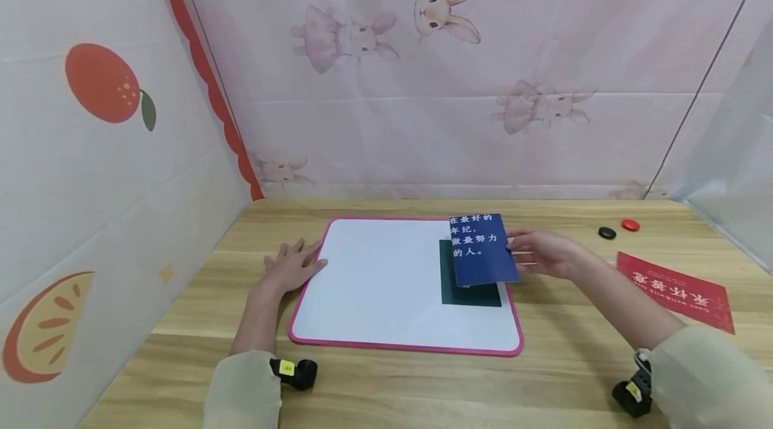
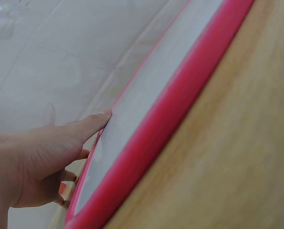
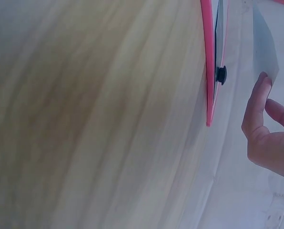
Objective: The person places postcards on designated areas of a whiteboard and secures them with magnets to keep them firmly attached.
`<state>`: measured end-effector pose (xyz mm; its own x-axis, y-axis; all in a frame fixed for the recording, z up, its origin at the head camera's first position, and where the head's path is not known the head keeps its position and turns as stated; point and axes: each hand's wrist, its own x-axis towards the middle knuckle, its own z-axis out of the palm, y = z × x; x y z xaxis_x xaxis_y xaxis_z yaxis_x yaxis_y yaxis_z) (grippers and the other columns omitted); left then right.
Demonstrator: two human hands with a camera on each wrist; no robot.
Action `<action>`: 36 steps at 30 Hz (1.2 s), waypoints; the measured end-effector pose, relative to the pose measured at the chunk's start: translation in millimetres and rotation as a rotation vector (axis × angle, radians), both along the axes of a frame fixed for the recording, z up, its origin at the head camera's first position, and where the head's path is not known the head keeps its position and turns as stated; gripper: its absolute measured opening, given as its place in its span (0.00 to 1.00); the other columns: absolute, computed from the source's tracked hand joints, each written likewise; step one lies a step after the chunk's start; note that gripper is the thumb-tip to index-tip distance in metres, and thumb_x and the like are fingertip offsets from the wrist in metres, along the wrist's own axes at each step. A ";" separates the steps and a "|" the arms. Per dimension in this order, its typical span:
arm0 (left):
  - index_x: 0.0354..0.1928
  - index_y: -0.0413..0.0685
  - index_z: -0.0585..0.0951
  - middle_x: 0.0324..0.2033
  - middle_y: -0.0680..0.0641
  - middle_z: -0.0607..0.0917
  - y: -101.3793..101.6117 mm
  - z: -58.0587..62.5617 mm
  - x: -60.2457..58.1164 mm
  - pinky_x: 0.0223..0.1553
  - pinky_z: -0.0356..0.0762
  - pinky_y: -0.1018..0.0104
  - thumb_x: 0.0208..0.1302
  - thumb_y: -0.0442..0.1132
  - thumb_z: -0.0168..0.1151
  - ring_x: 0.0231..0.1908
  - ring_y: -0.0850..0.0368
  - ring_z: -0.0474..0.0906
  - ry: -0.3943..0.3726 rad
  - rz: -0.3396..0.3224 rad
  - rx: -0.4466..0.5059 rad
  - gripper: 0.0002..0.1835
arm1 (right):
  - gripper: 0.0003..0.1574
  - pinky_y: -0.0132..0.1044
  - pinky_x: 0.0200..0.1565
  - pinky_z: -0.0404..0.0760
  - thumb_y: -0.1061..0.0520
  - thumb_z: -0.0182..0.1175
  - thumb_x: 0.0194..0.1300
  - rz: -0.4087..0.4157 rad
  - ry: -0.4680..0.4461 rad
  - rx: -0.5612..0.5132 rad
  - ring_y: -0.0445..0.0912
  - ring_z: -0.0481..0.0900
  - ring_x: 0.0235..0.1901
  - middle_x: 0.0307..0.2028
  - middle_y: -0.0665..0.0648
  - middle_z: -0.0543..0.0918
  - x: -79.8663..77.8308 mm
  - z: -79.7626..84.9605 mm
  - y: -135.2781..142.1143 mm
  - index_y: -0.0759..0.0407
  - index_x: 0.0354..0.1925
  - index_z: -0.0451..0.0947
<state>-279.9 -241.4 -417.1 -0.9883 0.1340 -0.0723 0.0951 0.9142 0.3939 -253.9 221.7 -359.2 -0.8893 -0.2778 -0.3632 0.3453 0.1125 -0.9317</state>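
Observation:
A whiteboard (image 1: 374,281) with a pink frame lies on the wooden table. My left hand (image 1: 290,269) rests at its left edge, fingers spread on the table; in the left wrist view the thumb (image 2: 96,121) touches the board's edge. On the right, my right hand (image 1: 546,254) pinches the right edge of a dark blue card (image 1: 486,264) with white Chinese writing. That card is raised above the board and partly covers a dark green card (image 1: 447,281) lying there. In the right wrist view a black round magnet (image 3: 221,75) sits on the green card.
At the right of the table lies a red card (image 1: 682,291) with white writing. Behind it are a black magnet (image 1: 606,233) and a red magnet (image 1: 631,225). A rabbit-print cloth (image 1: 392,147) hangs at the back, and a fruit-print cloth (image 1: 139,227) at the left.

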 end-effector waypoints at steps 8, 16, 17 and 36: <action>0.70 0.53 0.55 0.67 0.31 0.47 0.9 0.9 1.5 0.55 0.24 0.31 0.65 0.60 0.45 0.64 0.28 0.32 0.000 -0.003 0.001 0.36 | 0.31 0.40 0.48 0.75 0.63 0.44 0.68 0.010 0.011 -0.010 0.50 0.76 0.42 0.43 0.57 0.76 -0.4 -1.6 -9.9 0.69 0.66 0.49; 0.70 0.53 0.55 0.67 0.32 0.47 0.9 -0.2 0.8 0.55 0.24 0.31 0.65 0.60 0.46 0.64 0.29 0.32 0.002 -0.002 0.001 0.36 | 0.32 0.40 0.48 0.75 0.63 0.45 0.69 0.015 0.021 0.007 0.53 0.74 0.46 0.46 0.60 0.75 -1.9 -3.0 -20.1 0.69 0.67 0.48; 0.70 0.52 0.55 0.67 0.32 0.47 0.9 -0.2 0.9 0.55 0.24 0.31 0.65 0.60 0.46 0.64 0.28 0.32 0.003 -0.003 0.001 0.36 | 0.32 0.40 0.48 0.75 0.62 0.45 0.69 0.013 0.020 0.010 0.54 0.74 0.46 0.47 0.61 0.74 -2.1 -3.4 -21.5 0.69 0.67 0.48; 0.70 0.53 0.55 0.67 0.31 0.47 -1.0 0.2 0.5 0.55 0.24 0.30 0.65 0.60 0.45 0.64 0.28 0.31 0.001 -0.005 0.001 0.36 | 0.32 0.43 0.50 0.74 0.63 0.45 0.69 0.018 0.022 0.008 0.55 0.72 0.47 0.55 0.67 0.67 -2.8 -6.4 -42.1 0.70 0.66 0.48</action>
<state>-279.4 -242.5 -416.9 -0.9877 0.1393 -0.0713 0.1004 0.9133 0.3946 -256.7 179.6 -365.6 -0.8920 -0.2906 -0.3462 0.3229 0.1261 -0.9380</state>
